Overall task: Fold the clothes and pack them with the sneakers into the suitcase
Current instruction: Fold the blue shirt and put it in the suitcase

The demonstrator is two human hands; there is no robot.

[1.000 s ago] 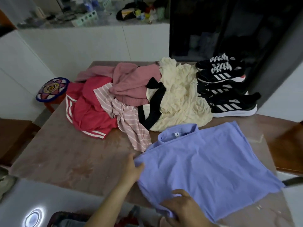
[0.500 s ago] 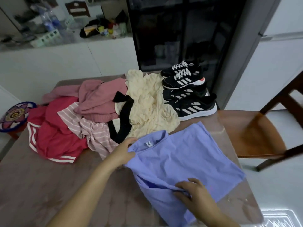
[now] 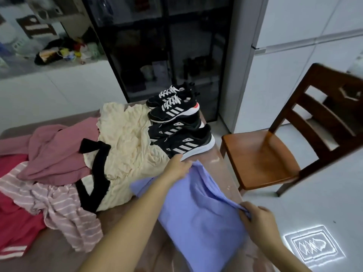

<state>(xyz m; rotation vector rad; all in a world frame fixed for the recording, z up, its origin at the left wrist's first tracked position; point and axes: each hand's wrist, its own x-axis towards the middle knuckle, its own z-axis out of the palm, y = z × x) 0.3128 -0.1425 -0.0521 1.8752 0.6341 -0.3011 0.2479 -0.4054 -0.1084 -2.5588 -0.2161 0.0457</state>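
A lilac shirt [image 3: 198, 211] lies folded over itself near the table's right edge. My left hand [image 3: 177, 168] grips its far edge, close to the nearest sneaker. My right hand [image 3: 257, 220] pinches its near right edge. Behind it lies a cream garment [image 3: 127, 146] with a black band, then a dusty pink top [image 3: 57, 154], a pink striped piece [image 3: 59, 209] and red shorts [image 3: 13, 228]. Two pairs of black sneakers [image 3: 176, 124] with white stripes stand at the table's far right corner. No suitcase is in view.
The brown table [image 3: 57, 256] ends just right of the shirt. A wooden chair [image 3: 275, 154] stands on the white floor to the right. A dark glass cabinet [image 3: 163, 46] rises behind the table, with a cluttered white counter [image 3: 59, 55] at the back left.
Both hands have carried the shirt's left side over to the right, folding it narrower. The view has swung right, bringing the chair into sight.
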